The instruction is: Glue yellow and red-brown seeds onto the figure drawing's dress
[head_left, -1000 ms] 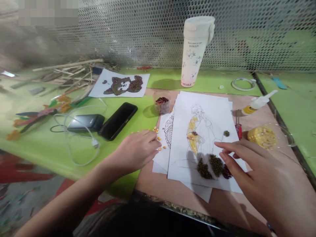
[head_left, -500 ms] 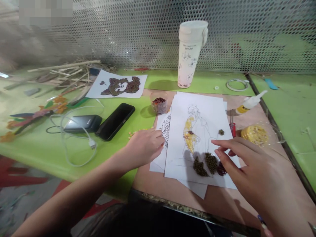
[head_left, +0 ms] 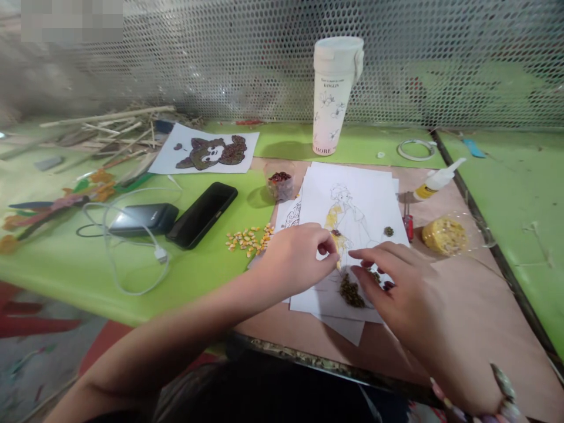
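My left hand (head_left: 297, 258) rests its fingertips on a sheet with a pencil figure drawing (head_left: 352, 202), pinching a small yellow piece, apparently a corn kernel (head_left: 338, 264), over the figure's yellow-filled dress. My right hand (head_left: 396, 288) hovers just right of it, fingers apart and empty, partly covering a patch of dark green seeds (head_left: 351, 292) and some red beans (head_left: 388, 285). A loose heap of corn kernels (head_left: 247, 241) lies left of my left hand on the green table (head_left: 247, 141). A small cup of red beans (head_left: 279, 183) stands beyond the sheet.
A black phone (head_left: 201, 214), a power bank (head_left: 143, 219) and a white cable (head_left: 132, 258) lie to the left. Beyond stand a white tumbler (head_left: 335, 94) and a finished seed picture (head_left: 205, 153). A glue bottle (head_left: 436, 185) and a yellow seed-covered disc (head_left: 444, 236) lie right.
Both hands have moved together over the drawing, and my left hand now pinches a small yellow piece. The corn kernel heap, earlier hidden under that hand, now shows.
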The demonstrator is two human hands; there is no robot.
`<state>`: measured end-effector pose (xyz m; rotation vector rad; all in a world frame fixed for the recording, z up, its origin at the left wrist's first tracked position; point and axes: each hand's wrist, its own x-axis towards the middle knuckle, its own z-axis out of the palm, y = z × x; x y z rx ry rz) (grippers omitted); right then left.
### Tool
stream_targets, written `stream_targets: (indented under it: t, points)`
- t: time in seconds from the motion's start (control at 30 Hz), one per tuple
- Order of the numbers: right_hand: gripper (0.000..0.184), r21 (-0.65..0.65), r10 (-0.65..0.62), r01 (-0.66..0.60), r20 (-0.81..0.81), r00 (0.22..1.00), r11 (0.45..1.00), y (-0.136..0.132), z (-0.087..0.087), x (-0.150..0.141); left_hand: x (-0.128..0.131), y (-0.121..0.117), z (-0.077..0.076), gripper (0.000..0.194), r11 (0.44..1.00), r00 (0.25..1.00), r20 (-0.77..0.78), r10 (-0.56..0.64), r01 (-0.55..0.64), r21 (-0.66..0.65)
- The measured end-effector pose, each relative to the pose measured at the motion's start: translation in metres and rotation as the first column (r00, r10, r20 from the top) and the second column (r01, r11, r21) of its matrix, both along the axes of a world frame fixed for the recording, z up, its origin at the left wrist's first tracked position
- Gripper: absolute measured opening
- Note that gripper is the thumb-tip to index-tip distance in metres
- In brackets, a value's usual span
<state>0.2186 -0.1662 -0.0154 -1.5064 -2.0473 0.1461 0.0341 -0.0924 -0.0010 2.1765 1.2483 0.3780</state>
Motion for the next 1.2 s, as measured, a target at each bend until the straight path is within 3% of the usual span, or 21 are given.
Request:
stream_targets:
  t: [0.1,0.2,0.33,0.43,0.53,0.63,0.73,0.97,1.2]
  points:
    - [0.009,-0.003,0.029,-0.029,-0.032,0.999,1.0,0.0,-0.001,-0.005,0.002,-0.001,-0.001,0.012,0.971,0.987,0.154,0.051,-0.013,-0.237]
    - [0.007,0.048,0.016,-0.012,-0.083,0.996,0.999,-0.001,0.0,-0.01,0.002,-0.001,-0.002,0.011,0.898,0.956,0.254,0.146,-0.021,-0.44]
    - [0.005,0.054,0.005,0.003,-0.138,0.99,0.999,-0.001,0.001,-0.012,0.004,-0.003,-0.001,0.011,0.821,0.915,0.324,0.24,-0.013,-0.571]
    - [0.008,0.013,-0.01,0.013,-0.163,0.987,1.0,0.001,0.002,-0.012,0.0,-0.003,0.0,0.014,0.787,0.906,0.344,0.245,0.021,-0.617]
    - [0.01,-0.102,-0.076,0.057,-0.198,0.977,0.993,0.005,0.002,-0.01,-0.012,0.002,0.003,0.014,0.843,0.92,0.347,0.181,0.037,-0.537]
    - [0.009,-0.219,-0.173,0.13,-0.192,0.966,0.967,0.012,0.001,-0.009,-0.031,0.012,0.004,0.014,0.934,0.951,0.279,0.136,-0.029,-0.357]
    - [0.009,-0.259,-0.2,0.163,-0.122,0.972,0.952,0.02,0.0,-0.013,-0.05,0.021,-0.001,0.015,0.982,0.973,0.194,0.125,-0.094,-0.164]
    - [0.008,-0.287,-0.173,0.157,-0.032,0.984,0.945,0.042,-0.009,-0.022,-0.069,0.028,-0.026,0.012,0.996,1.0,0.007,-0.004,0.003,0.089]
    - [0.009,-0.276,-0.178,0.167,-0.015,0.984,0.946,0.055,-0.017,-0.025,-0.076,0.03,-0.036,0.013,0.975,0.997,0.049,-0.062,0.05,0.217]
